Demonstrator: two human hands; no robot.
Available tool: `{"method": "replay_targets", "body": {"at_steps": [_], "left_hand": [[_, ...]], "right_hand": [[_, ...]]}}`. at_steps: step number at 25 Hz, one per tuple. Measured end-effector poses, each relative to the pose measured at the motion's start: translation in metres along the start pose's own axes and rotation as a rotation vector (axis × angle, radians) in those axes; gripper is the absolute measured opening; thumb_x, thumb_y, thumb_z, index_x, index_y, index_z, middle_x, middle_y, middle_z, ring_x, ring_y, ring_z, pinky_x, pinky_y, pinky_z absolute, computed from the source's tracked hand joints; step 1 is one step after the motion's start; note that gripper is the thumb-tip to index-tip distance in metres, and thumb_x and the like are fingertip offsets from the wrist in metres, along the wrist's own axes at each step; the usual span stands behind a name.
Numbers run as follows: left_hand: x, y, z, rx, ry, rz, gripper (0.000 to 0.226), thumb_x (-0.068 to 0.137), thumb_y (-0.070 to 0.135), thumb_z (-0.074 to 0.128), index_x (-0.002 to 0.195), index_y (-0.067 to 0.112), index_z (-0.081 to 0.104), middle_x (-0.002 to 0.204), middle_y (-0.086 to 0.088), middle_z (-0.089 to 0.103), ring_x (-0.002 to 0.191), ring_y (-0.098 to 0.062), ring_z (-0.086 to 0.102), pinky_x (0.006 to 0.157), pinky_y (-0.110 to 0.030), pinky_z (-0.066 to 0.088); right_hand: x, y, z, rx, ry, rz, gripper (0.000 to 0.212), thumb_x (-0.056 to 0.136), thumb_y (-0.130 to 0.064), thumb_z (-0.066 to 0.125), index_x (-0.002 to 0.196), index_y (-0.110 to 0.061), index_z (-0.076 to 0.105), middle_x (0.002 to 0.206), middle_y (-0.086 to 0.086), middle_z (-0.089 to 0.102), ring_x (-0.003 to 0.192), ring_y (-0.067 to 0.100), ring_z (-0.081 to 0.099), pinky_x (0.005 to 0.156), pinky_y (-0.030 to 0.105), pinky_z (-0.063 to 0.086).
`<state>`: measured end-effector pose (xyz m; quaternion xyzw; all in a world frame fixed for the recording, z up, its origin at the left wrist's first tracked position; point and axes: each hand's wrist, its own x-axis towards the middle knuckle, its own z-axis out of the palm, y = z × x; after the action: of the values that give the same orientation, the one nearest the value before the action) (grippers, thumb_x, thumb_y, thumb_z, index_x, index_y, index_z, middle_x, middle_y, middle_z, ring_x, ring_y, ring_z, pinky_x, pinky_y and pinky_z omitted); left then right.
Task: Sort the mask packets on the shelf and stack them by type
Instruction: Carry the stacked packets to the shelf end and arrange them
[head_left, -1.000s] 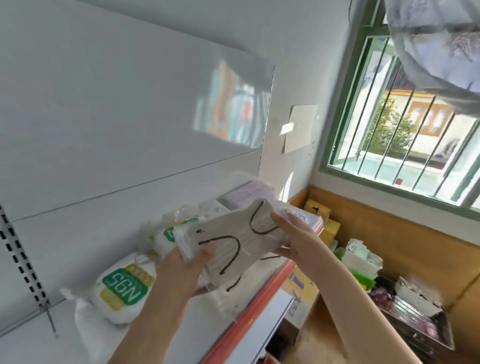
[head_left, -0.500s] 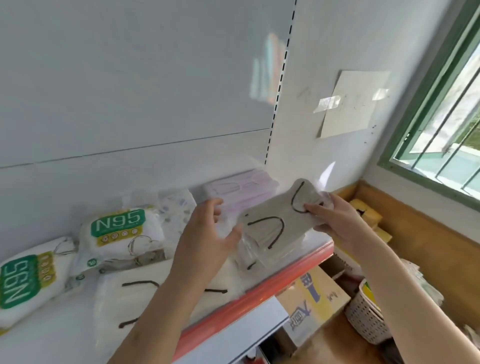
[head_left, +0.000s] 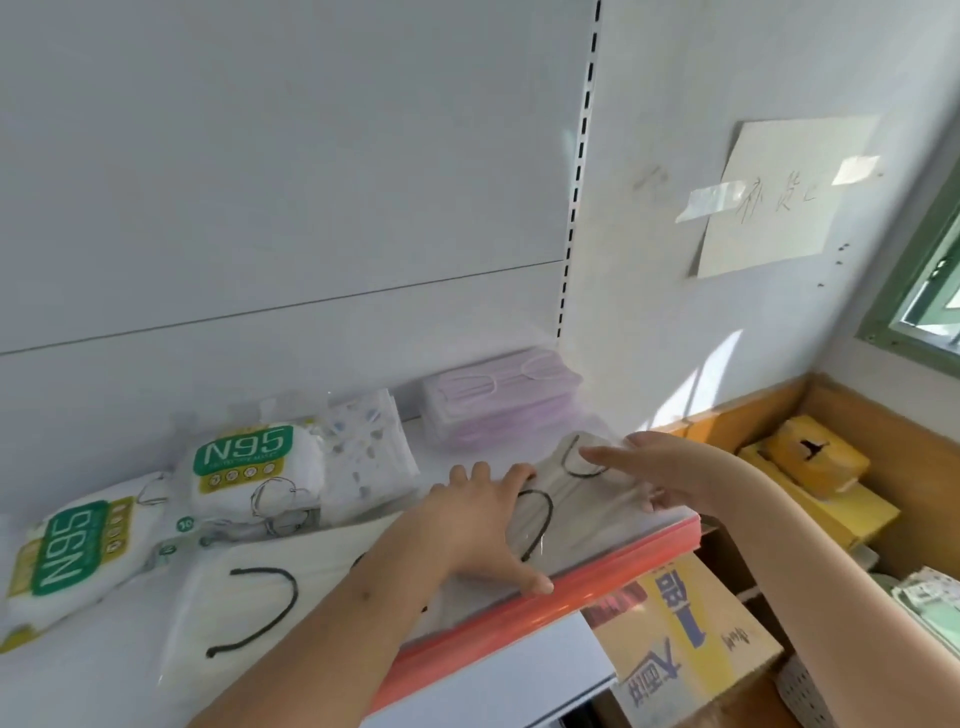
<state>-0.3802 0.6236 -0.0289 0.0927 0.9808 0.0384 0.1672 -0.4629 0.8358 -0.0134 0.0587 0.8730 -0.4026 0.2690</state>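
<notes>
Hands flat on packet (shelf-edge).

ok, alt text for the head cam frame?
Both hands, left hand and right hand, press flat on a grey mask packet at the shelf front edge. Behind lie two N95 packets, a white black-looped packet and a pink stack.
</notes>
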Motion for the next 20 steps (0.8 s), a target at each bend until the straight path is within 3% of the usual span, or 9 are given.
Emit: {"method": "replay_targets", "body": {"at_steps": [1, 3, 5, 7, 9, 11, 15, 18, 20], "left_hand": [[0.001, 0.001, -0.001, -0.03, -0.006, 0.006, 0.115, 0.069, 0.076, 0.068, 0.154, 0.038, 0.002, 0.143, -0.008, 0.036, 0.132, -0.03, 0.036, 0.103, -0.046, 0.042], [0.002, 0.001, 0.0, -0.061, 0.001, 0.029, 0.113, 0.072, 0.076, 0.066, 0.155, 0.04, -0.002, 0.145, -0.007, 0.034, 0.134, -0.028, 0.033, 0.105, -0.045, 0.039], [0.003, 0.002, 0.002, -0.071, 0.019, 0.054, 0.111, 0.075, 0.072, 0.066, 0.154, 0.041, -0.004, 0.145, -0.006, 0.033, 0.133, -0.028, 0.033, 0.107, -0.045, 0.037], [0.004, 0.006, 0.005, -0.112, 0.049, 0.077, 0.11, 0.075, 0.069, 0.068, 0.154, 0.043, -0.004, 0.145, -0.004, 0.033, 0.133, -0.027, 0.033, 0.107, -0.044, 0.036], [0.008, 0.011, 0.008, -0.174, 0.098, 0.08, 0.115, 0.071, 0.074, 0.068, 0.153, 0.046, -0.008, 0.145, -0.002, 0.031, 0.133, -0.027, 0.034, 0.109, -0.045, 0.035], [0.015, 0.017, 0.01, -0.193, 0.137, 0.054, 0.124, 0.066, 0.08, 0.066, 0.152, 0.046, -0.016, 0.148, -0.001, 0.026, 0.132, -0.029, 0.034, 0.111, -0.048, 0.032], [0.02, 0.01, 0.001, -0.152, 0.14, -0.037, 0.126, 0.07, 0.069, 0.07, 0.152, 0.041, -0.022, 0.157, -0.006, 0.014, 0.14, -0.035, 0.027, 0.115, -0.057, 0.026], [0.017, -0.003, -0.008, -0.153, 0.022, -0.108, 0.13, 0.069, 0.073, 0.071, 0.153, 0.04, -0.023, 0.166, -0.008, -0.004, 0.151, -0.038, 0.009, 0.115, -0.062, 0.026], [0.015, 0.002, -0.009, -0.153, -0.031, -0.098, 0.134, 0.066, 0.08, 0.069, 0.153, 0.037, -0.023, 0.166, -0.01, -0.014, 0.153, -0.04, -0.001, 0.116, -0.063, 0.025]], "right_hand": [[0.006, 0.001, -0.003, -0.031, -0.009, 0.009, 0.087, 0.074, -0.063, 0.075, 0.129, 0.0, 0.053, 0.102, 0.013, 0.058, 0.063, 0.016, 0.048, 0.057, 0.025, 0.042], [0.012, 0.004, -0.007, -0.033, -0.029, 0.002, 0.086, 0.06, -0.067, 0.08, 0.109, 0.001, 0.063, 0.084, 0.011, 0.061, 0.06, 0.017, 0.046, 0.057, 0.027, 0.038], [0.011, 0.011, -0.009, 0.092, -0.097, -0.035, 0.084, 0.055, -0.062, 0.086, 0.108, 0.0, 0.066, 0.094, 0.014, 0.075, 0.076, 0.022, 0.064, 0.07, 0.028, 0.051], [0.003, 0.016, -0.01, 0.26, -0.143, -0.104, 0.059, 0.072, -0.041, 0.084, 0.112, -0.002, 0.066, 0.101, 0.014, 0.076, 0.092, 0.028, 0.073, 0.085, 0.034, 0.059], [0.002, 0.017, -0.012, 0.373, -0.113, -0.191, 0.039, 0.081, -0.023, 0.079, 0.11, -0.001, 0.067, 0.098, 0.015, 0.077, 0.087, 0.027, 0.074, 0.077, 0.033, 0.061], [0.005, 0.014, -0.013, 0.394, -0.033, -0.283, 0.037, 0.08, -0.02, 0.08, 0.11, -0.003, 0.067, 0.096, 0.014, 0.076, 0.083, 0.024, 0.073, 0.07, 0.03, 0.06], [0.015, 0.005, -0.016, 0.244, 0.059, -0.352, 0.067, 0.074, -0.04, 0.084, 0.128, -0.013, 0.057, 0.114, 0.006, 0.071, 0.099, 0.022, 0.069, 0.085, 0.035, 0.058], [0.014, 0.011, -0.015, -0.196, 0.088, -0.273, 0.105, 0.075, -0.068, 0.067, 0.157, -0.021, 0.019, 0.157, 0.007, 0.034, 0.141, 0.028, 0.039, 0.111, 0.04, 0.037], [0.009, 0.013, -0.012, -0.359, 0.075, -0.278, 0.109, 0.077, -0.074, 0.052, 0.159, -0.022, 0.003, 0.165, 0.006, 0.016, 0.149, 0.027, 0.023, 0.118, 0.041, 0.024]]}}
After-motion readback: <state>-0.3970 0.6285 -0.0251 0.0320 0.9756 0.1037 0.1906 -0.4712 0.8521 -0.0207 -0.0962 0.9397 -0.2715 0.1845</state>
